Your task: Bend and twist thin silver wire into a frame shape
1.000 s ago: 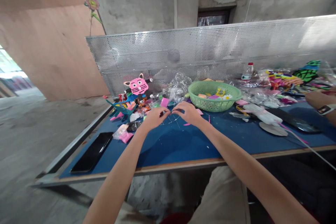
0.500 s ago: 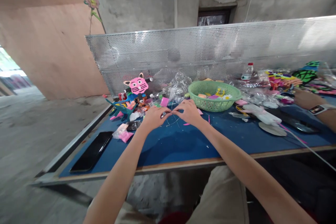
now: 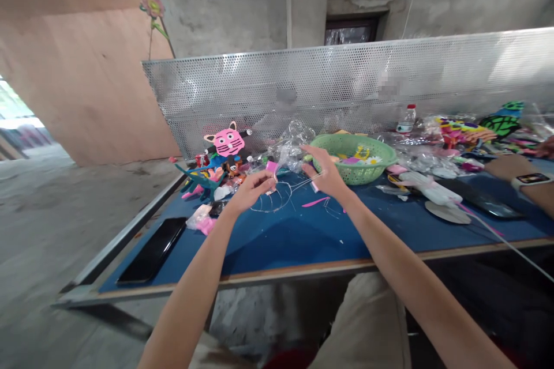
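Over the middle of the blue table, my left hand (image 3: 254,189) is closed in a pinch on a thin wire frame (image 3: 281,207), which is bent into a rounded loop with fine crosspieces. Thin wire strands stretch from this loop toward my right hand (image 3: 326,176). That hand hovers beside the green basket, its thumb and fingers spread apart; I cannot tell if the strands touch it. A small pink block (image 3: 272,167) lies just behind my left fingers. On the table below my right hand is a pink strip (image 3: 315,202).
The green plastic basket (image 3: 346,176) holds colored pieces and a daisy shape. Clay figures with a pink cat face (image 3: 229,141) stand at left, near a black phone (image 3: 153,251). A perforated metal panel (image 3: 259,81) borders the back. Another person's wrist with a watch (image 3: 533,179) reaches in at right.
My hands were together at the fingertips; now they are apart. The right hand has lifted slightly and opened, while the left stays on the wire, showing more of the loop.
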{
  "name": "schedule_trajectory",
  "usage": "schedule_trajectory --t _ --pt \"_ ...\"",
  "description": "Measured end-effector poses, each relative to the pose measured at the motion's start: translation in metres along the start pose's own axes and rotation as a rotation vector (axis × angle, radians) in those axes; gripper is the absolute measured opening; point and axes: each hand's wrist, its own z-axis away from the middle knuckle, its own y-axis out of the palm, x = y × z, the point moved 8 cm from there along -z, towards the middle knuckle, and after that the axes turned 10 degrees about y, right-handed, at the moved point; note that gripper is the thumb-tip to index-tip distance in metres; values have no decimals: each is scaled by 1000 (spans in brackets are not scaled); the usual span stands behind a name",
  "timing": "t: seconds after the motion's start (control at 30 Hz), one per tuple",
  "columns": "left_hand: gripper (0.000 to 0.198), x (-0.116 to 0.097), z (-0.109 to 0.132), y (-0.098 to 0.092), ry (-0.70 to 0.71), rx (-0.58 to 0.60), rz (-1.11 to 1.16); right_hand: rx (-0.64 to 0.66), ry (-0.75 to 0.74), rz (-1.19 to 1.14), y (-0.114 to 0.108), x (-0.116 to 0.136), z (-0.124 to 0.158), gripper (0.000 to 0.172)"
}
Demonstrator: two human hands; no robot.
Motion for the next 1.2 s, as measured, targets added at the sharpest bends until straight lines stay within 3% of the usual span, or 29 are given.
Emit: schedule_trajectory --t 0.17,0.37,0.57,0.83,1.2 --pt "41 4 3 4 -65 27 143 -19 -105 106 17 35 8 49" --pt "36 8 4 3 -74 24 156 142 -93 71 37 29 11 27" --pt "37 -1 2 -14 18 -174 -88 129 76 26 35 21 12 28" --pt "33 -7 0 -23 121 -261 -327 134 131 108 41 22 17 31" --pt "34 -6 7 -34 60 -414 -481 290 159 18 64 32 22 33"
